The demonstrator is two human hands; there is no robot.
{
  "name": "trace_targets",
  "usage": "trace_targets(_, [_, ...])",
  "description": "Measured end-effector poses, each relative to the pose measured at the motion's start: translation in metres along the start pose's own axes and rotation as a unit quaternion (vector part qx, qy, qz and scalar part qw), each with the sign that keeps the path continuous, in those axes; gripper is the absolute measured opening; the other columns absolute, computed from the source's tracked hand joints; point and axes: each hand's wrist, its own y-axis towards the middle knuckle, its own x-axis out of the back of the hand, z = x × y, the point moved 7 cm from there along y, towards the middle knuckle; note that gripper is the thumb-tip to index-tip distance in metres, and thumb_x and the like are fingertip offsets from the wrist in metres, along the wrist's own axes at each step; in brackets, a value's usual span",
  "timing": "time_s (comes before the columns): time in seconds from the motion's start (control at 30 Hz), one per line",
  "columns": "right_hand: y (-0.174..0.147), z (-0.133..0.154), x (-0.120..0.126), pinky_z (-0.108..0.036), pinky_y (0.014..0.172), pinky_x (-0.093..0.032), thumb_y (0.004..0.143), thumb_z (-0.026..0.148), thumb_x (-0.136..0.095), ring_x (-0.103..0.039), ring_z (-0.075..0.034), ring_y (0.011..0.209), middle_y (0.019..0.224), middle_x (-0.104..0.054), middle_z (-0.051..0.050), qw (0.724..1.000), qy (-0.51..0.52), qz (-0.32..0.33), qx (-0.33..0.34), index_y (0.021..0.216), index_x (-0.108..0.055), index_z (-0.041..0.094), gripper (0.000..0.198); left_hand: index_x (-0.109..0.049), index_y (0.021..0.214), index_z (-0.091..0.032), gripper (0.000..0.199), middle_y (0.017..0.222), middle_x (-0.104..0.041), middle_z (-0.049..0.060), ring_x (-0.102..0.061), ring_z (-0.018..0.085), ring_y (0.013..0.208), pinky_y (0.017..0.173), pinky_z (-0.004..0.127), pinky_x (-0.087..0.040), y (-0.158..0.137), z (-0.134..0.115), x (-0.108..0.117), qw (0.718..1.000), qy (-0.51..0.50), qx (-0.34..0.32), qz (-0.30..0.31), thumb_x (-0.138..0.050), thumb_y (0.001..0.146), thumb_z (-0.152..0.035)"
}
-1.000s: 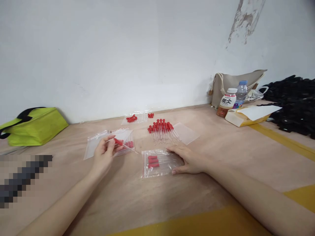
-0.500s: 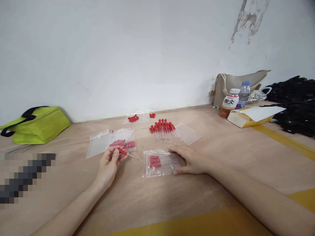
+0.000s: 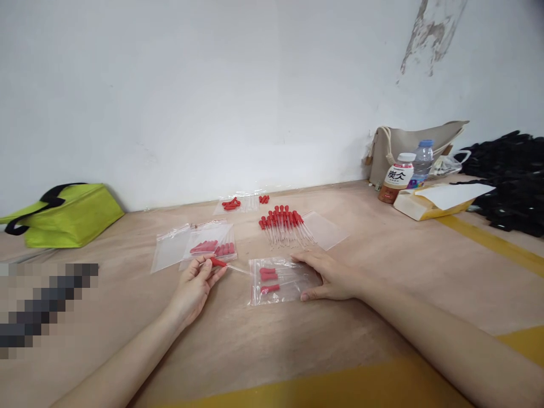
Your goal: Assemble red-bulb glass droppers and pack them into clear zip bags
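Observation:
In my left hand (image 3: 198,289) a dropper (image 3: 219,262) is pinched by its red rubber bulb. Its clear thin tube points right, with the tip at the left edge of a zip bag (image 3: 293,294). Inside that clear bag lie three droppers (image 3: 268,277) with red bulbs to the left. My right hand (image 3: 334,277) rests at the bag's right side, thumb and fingers spread apart over it. Just beyond is a pile of loose droppers (image 3: 284,218), bulbs away from me. Filled bags of droppers (image 3: 212,247) lie beyond my left hand.
Flat empty-looking bags (image 3: 170,249) lie left and right of the pile. More red-bulbed droppers (image 3: 232,204) sit near the wall. A green bag (image 3: 76,218) stands far left. At the right are bottles (image 3: 396,178), an open carton (image 3: 425,205), a beige bag (image 3: 408,141) and a black heap (image 3: 505,175).
My left hand has moved slightly right, bringing the dropper's tip to the bag's edge. The nearest dropper in the bag has shifted a little apart from the others. My right hand stays put.

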Motion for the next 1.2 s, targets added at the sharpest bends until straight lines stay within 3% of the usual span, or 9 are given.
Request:
trace_targets(0.33, [-0.001, 0.0, 0.001, -0.045, 0.095, -0.034, 0.064, 0.057, -0.063, -0.04, -0.029, 0.115, 0.126, -0.045, -0.012, 1.0, 0.003, 0.0, -0.001, 0.128, -0.039, 0.02, 0.078, -0.056, 0.078, -0.018, 0.007, 0.076, -0.059, -0.003, -0.062, 0.01, 0.077, 0.089, 0.03, -0.047, 0.0, 0.0, -0.003, 1.0, -0.018, -0.019, 0.005, -0.054, 0.078, -0.011])
trace_targets(0.6, [-0.001, -0.002, -0.001, -0.045, 0.096, -0.034, 0.064, 0.059, -0.062, -0.039, -0.028, 0.116, 0.127, -0.044, -0.012, 1.0, -0.005, 0.005, -0.004, 0.128, -0.038, 0.019, 0.078, -0.056, 0.081, -0.018, 0.004, 0.073, -0.061, -0.001, -0.061, 0.008, 0.072, 0.08, 0.023, -0.051, 0.004, -0.006, 0.008, 0.999, 0.004, -0.033, -0.007, -0.053, 0.08, -0.015])
trace_targets(0.73, [-0.001, 0.0, 0.0, -0.045, 0.096, -0.033, 0.064, 0.06, -0.061, -0.039, -0.029, 0.116, 0.127, -0.044, -0.012, 1.0, -0.011, 0.006, -0.003, 0.128, -0.038, 0.019, 0.078, -0.055, 0.082, -0.017, 0.005, 0.072, -0.063, 0.0, -0.062, 0.01, 0.075, 0.082, 0.026, -0.05, 0.001, 0.0, 0.001, 1.0, -0.001, -0.007, 0.013, -0.052, 0.08, -0.014])
trace_targets(0.93, [-0.001, 0.0, 0.0, -0.044, 0.096, -0.034, 0.065, 0.06, -0.06, -0.039, -0.028, 0.116, 0.127, -0.044, -0.013, 1.0, -0.012, 0.011, -0.009, 0.128, -0.038, 0.018, 0.079, -0.055, 0.088, -0.018, 0.018, 0.086, -0.066, 0.004, -0.062, 0.015, 0.085, 0.086, 0.032, -0.047, -0.014, 0.011, -0.019, 0.989, 0.069, 0.038, 0.127, -0.063, 0.073, -0.021])
trace_targets(1.1, [0.0, -0.002, -0.001, -0.044, 0.095, -0.034, 0.064, 0.059, -0.062, -0.041, -0.028, 0.115, 0.126, -0.045, -0.012, 1.0, -0.006, 0.006, 0.0, 0.128, -0.038, 0.018, 0.079, -0.057, 0.084, -0.016, 0.018, 0.085, -0.065, 0.003, -0.061, 0.014, 0.081, 0.079, 0.028, -0.047, -0.022, 0.011, -0.034, 0.932, 0.262, -0.006, 0.248, -0.065, 0.072, -0.027])
trace_targets(1.2, [0.001, -0.002, -0.003, -0.044, 0.093, -0.035, 0.065, 0.059, -0.061, -0.042, -0.028, 0.113, 0.125, -0.046, -0.012, 1.0, -0.012, 0.004, 0.003, 0.128, -0.038, 0.018, 0.079, -0.057, 0.084, -0.016, 0.016, 0.082, -0.063, 0.002, -0.059, 0.014, 0.077, 0.072, 0.026, -0.047, -0.024, 0.012, -0.047, 0.906, 0.31, -0.043, 0.285, -0.062, 0.074, -0.028])
